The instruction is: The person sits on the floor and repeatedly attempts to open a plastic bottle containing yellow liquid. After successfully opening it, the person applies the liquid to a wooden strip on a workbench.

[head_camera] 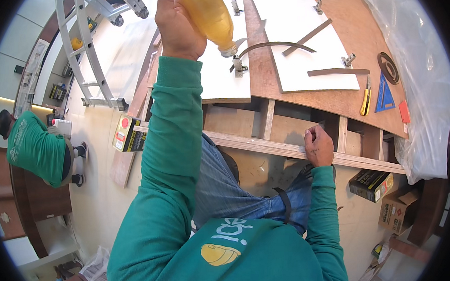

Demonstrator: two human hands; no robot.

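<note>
My left hand point(179, 27) is raised and holds a clear bottle of yellow liquid point(212, 16). The bottle tilts with its neck pointing down, above a metal cabinet hinge point(239, 66) on a white panel point(228, 83). I cannot tell whether it is capped. My right hand point(319, 147) rests on the plywood rail point(255, 143) before me, its fingers curled and nothing visible in them. A second white panel point(308, 74) lies beyond, with hinges point(348, 60) and loose brown edging strips point(339, 72) on it.
On the wooden board point(264, 83) lie a yellow utility knife point(365, 97), a blue speed square point(385, 94) and a coil of edging point(388, 68). Adhesive cans point(128, 132) flank the rail. A stepladder point(88, 49) stands left, and a person in green point(37, 149) bends beyond.
</note>
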